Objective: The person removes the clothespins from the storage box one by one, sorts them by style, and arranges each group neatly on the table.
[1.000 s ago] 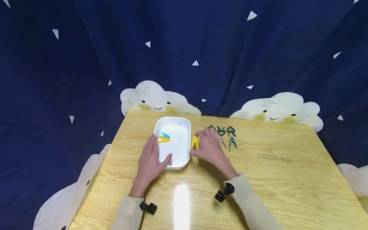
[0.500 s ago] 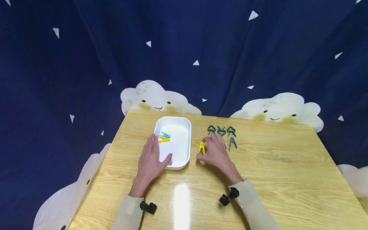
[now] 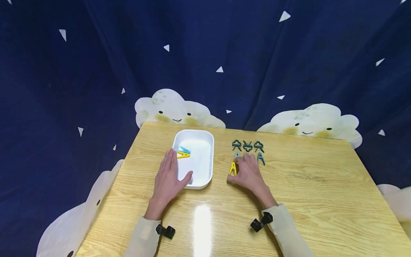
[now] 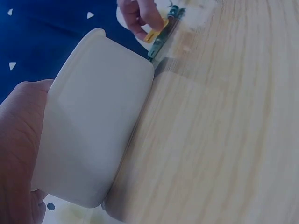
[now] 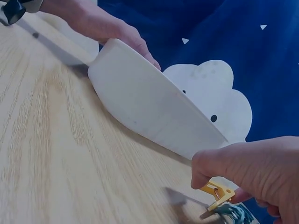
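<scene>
My left hand (image 3: 167, 178) rests along the left side of a white plastic tub (image 3: 212, 157), fingers straight, thumb over its near end. Inside the tub lie a light blue clothespin (image 3: 184, 149) and a yellow clothespin (image 3: 181, 155). Right of the tub, my right hand (image 3: 250, 175) pinches another yellow clothespin (image 3: 233, 170) between thumb and fingers, low over the table. Just beyond that hand, a pale blue clothespin (image 3: 237, 155) shows partly and a teal clothespin (image 3: 261, 158) lies at its right. The hand hides what lies between them.
Three dark green clips with cloud-shaped handles (image 3: 237, 144) lie in a row farther back on the wooden table (image 3: 305, 185). A dark blue curtain (image 3: 205, 53) with clouds hangs behind the table's far edge.
My right hand has moved right and slightly nearer, away from the tub, with the yellow clothespin still pinched. It now covers the pink clothespin seen earlier. The left hand and tub stay put.
</scene>
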The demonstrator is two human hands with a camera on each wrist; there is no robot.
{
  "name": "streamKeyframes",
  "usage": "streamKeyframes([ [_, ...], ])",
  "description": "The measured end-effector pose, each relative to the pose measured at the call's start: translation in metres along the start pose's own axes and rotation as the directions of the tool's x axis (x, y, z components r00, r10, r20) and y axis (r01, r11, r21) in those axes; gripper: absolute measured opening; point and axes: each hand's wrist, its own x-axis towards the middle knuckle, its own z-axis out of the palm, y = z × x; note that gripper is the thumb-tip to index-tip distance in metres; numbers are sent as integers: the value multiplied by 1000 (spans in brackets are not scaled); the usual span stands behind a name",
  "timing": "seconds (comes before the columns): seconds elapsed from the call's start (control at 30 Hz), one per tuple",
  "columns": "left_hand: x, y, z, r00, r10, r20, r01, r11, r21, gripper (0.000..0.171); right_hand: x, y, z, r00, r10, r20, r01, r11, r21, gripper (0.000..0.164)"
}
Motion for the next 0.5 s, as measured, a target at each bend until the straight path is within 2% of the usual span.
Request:
streamKeyframes([
  [0.27, -1, 0, -1, 1000, 6, -17, -6, 1000, -4, 104, -6, 5, -1, 1000, 5, 15, -5, 1000, 5, 59],
  [0.5, -1, 0, -1, 1000, 3, -7, -3, 1000, -6, 105, -9, 11, 1, 1000, 1, 26, 0, 1000, -17, 58],
])
